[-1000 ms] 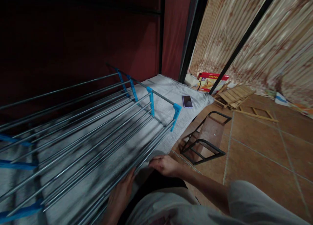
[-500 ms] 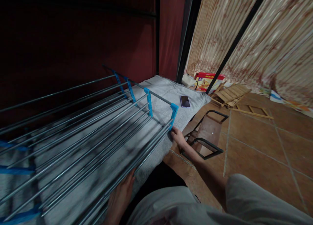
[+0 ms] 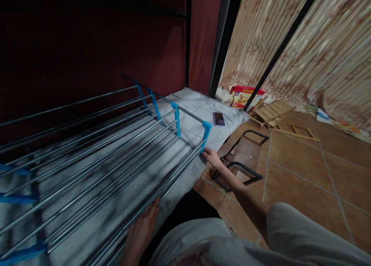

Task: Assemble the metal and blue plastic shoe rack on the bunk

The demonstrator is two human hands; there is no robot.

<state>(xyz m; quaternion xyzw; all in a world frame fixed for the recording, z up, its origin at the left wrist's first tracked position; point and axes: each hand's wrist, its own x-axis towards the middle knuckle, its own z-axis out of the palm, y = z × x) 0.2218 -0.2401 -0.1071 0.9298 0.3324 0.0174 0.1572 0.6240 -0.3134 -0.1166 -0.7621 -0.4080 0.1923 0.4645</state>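
A shoe rack (image 3: 124,148) of thin grey metal tubes with blue plastic connectors lies across a grey cloth cover (image 3: 197,100). At its near right corner, my right hand (image 3: 211,158) is closed with the fingertips on the lower end of a blue connector (image 3: 206,134). My left hand (image 3: 143,227) grips the nearest tubes lower down, its fingers along them and partly hidden. Towards the left edge, more blue connectors (image 3: 26,252) join the tubes at the other end.
A phone (image 3: 219,119) lies on the cover beyond the rack. On the tiled floor to the right stand a brown folding chair (image 3: 246,154) with black armrests, wooden slat pieces (image 3: 274,111) and a red box (image 3: 247,96). Dark posts (image 3: 223,46) rise behind, by a striped curtain (image 3: 261,38).
The view has shifted very slightly. Both hands stay at the same places on the rack, and the rack has hardly moved.
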